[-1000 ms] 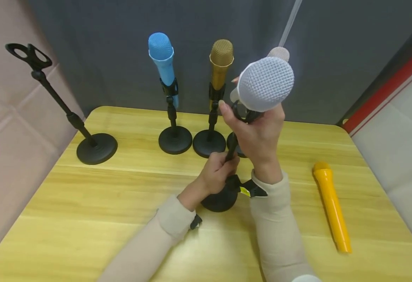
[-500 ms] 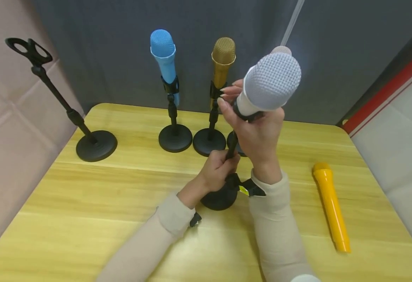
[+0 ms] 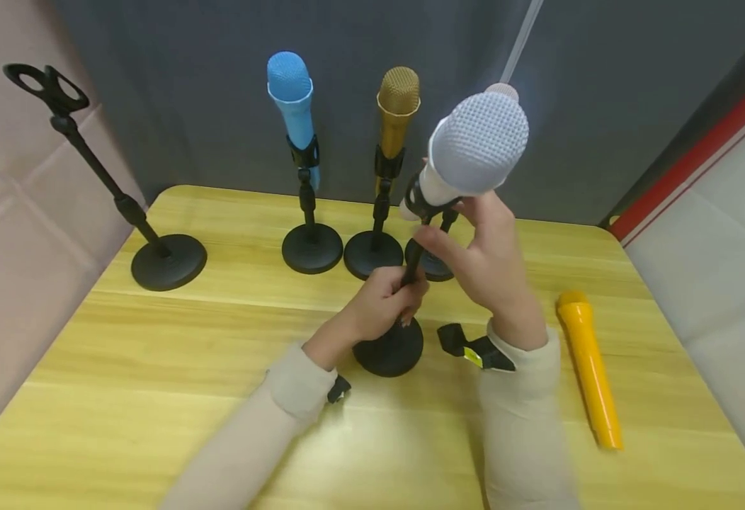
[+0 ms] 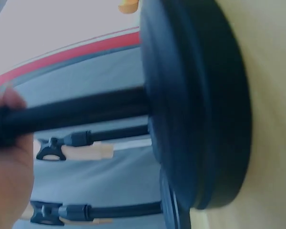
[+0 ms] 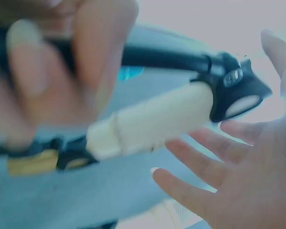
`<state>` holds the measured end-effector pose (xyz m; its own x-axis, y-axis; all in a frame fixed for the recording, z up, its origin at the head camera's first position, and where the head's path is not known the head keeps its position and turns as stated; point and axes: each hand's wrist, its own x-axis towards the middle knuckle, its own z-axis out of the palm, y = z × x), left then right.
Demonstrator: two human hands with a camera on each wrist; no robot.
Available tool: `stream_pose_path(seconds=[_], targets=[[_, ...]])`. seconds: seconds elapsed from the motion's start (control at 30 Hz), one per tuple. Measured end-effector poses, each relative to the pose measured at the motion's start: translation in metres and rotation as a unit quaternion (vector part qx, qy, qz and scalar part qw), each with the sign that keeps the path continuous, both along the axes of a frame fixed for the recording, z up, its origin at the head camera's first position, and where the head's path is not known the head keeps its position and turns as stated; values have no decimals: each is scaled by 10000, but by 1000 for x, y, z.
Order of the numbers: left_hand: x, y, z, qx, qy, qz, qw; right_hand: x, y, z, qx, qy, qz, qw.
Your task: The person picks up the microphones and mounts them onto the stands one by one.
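My left hand (image 3: pixel 382 306) grips the pole of a black microphone stand, whose round base (image 3: pixel 390 352) is near the middle of the table; the left wrist view shows this base (image 4: pixel 200 105) up close. A white microphone (image 3: pixel 479 145) sits in the stand's clip (image 5: pixel 238 90), its mesh head tilted toward the camera. Beside it is my right hand (image 3: pixel 490 265); in the right wrist view its fingers are spread behind the microphone's body (image 5: pixel 157 119) and hold nothing. The head view partly hides those fingers behind the microphone.
Blue (image 3: pixel 291 99) and gold (image 3: pixel 398 106) microphones stand in clips at the back, with a pale one (image 3: pixel 503 89) mostly hidden beside them. A stand with a bare clip (image 3: pixel 168 262) is at left. A yellow microphone (image 3: pixel 589 372) lies at right. A grey panel (image 3: pixel 188 92) rises behind.
My right hand has loosened from around the white microphone and clip and drawn down and to the right. The microphone now sits in the clip. My left hand keeps its grip on the pole.
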<state>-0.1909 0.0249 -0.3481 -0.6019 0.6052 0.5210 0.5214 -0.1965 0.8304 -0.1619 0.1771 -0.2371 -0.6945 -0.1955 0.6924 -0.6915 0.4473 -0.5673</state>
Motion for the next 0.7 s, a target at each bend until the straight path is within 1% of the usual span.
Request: stream_pose_path(seconds=[0.1, 0.17, 0.2, 0.23, 0.3, 0.37, 0.43, 0.47, 0.53, 0.6, 0.7], targets=[[-5, -7, 4, -350, -176, -242, 9989, 3, 17, -9, 489, -503, -187, 9974], [-8, -13, 7, -524, -273, -302, 9978, 4, 29, -17, 1011, -758, -228, 9917], [-10, -16, 9, -589, -299, -289, 9974, 4, 34, -21, 1317, -892, -259, 9869], [-12, -20, 10, -639, -317, -280, 9971, 5, 40, -26, 1654, -1032, -293, 9804], [-16, -29, 14, -674, -400, -337, 9964, 7, 50, -35, 2304, -1400, -313, 9625], [-19, -38, 18, -708, -470, -501, 9951, 7, 58, -45, 2856, -1787, -259, 9412], [-23, -45, 21, -764, -580, -755, 9925, 6, 63, -55, 3309, -2143, -98, 9190], [-24, -49, 23, -803, -652, -893, 9906, 5, 65, -61, 3470, -2301, 23, 9092], [-27, -53, 24, -951, -769, -1098, 9864, 0, 63, -72, 3709, -2522, 331, 8932], [-30, -55, 22, -1111, -847, -1217, 9827, -5, 59, -83, 3880, -2700, 701, 8784], [-35, -55, 17, -1233, -906, -1290, 9798, -13, 47, -100, 3891, -2932, 1289, 8637]])
